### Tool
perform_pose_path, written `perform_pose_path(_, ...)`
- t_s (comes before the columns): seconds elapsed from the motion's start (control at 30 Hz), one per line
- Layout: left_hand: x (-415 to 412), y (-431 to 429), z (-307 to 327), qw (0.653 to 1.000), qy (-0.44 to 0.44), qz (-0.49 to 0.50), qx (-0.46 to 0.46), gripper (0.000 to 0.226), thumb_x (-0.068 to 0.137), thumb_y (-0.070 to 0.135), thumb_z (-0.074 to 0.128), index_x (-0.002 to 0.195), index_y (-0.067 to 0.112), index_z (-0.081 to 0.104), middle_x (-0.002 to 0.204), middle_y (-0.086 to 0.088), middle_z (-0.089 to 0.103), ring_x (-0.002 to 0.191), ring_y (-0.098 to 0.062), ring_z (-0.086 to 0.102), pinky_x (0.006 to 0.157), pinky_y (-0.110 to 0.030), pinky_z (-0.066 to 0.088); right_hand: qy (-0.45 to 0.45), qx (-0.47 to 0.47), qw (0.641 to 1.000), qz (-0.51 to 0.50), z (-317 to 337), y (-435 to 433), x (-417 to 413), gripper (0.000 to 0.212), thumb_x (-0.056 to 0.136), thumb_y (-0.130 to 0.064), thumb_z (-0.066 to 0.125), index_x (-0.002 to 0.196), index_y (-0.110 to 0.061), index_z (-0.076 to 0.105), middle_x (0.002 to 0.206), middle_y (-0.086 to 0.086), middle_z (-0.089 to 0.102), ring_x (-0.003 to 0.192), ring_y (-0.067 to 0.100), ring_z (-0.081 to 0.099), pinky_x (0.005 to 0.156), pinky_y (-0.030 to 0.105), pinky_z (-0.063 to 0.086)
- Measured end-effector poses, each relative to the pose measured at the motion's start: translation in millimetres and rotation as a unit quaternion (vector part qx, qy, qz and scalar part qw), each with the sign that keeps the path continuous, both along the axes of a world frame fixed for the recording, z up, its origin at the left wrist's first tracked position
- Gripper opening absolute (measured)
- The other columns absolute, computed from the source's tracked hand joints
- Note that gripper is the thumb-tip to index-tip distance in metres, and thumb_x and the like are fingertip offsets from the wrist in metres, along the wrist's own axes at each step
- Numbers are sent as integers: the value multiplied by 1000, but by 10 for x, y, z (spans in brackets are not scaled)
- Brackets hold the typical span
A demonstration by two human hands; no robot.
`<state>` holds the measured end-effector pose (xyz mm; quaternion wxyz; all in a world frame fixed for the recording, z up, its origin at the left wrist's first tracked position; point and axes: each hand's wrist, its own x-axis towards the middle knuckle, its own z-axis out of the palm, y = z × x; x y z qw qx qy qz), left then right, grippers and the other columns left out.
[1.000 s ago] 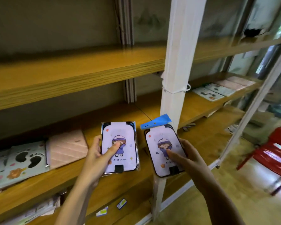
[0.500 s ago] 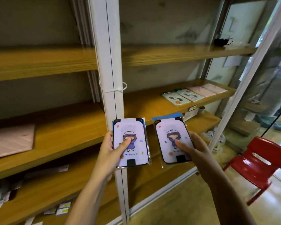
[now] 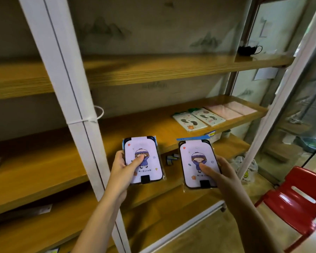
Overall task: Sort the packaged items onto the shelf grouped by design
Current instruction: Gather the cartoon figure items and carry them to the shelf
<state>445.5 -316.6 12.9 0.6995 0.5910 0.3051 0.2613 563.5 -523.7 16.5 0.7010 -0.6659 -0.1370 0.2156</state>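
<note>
A red plastic chair stands at the lower right of the frame, a white plastic bag lies on the floor just left of it, and a dark mask sits at upper right.

Daylight came from the right, through the glass wall, leaving the left of the shelf dim and shadowed. The wide lens bent the white post and stretched the edges. Slight blur softened the far packets, and the red chair shone.
</note>
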Motion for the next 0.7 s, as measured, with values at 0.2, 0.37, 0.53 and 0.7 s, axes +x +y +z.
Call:
perform_pose_path(0.2,754,367,-30,999,17,29,1,33,83,13,63,110,19,47,111,-7,64,88,-17,64,65,-30,55,3,-30,999,25,26,435,724,39,82,-15,63,119,-9,50,100,10,69,82,22,70,61,29,59)
perform_pose_path(0.37,1173,632,-90,997,61,46,14,48,85,15,60,129,16,40,119,-3,59,104,-23,60,64,-21,48,-19,-60,997,43,14,811,1147,36,85,-14,61,118,-8,49,98,8,68,79,18,70,53,23,56)
perform_pose_path(0.53,1465,902,-251,988,130,65,42,50,88,15,56,133,14,35,131,-9,52,119,-26,51,84,-33,42,-39,-97,991,82,-69,1209,1480,31,87,-15,59,116,-15,47,103,1,67,80,7,66,51,15,52)
perform_pose_path(0.7,1539,1123,-437,953,273,69,111,70,86,35,56,142,13,21,148,-11,33,136,-29,30,110,-51,28,-58,-135,981,124,-146,1500,1715,38,89,-17,58,123,-16,43,93,-10,60,73,-2,58,46,11,47)
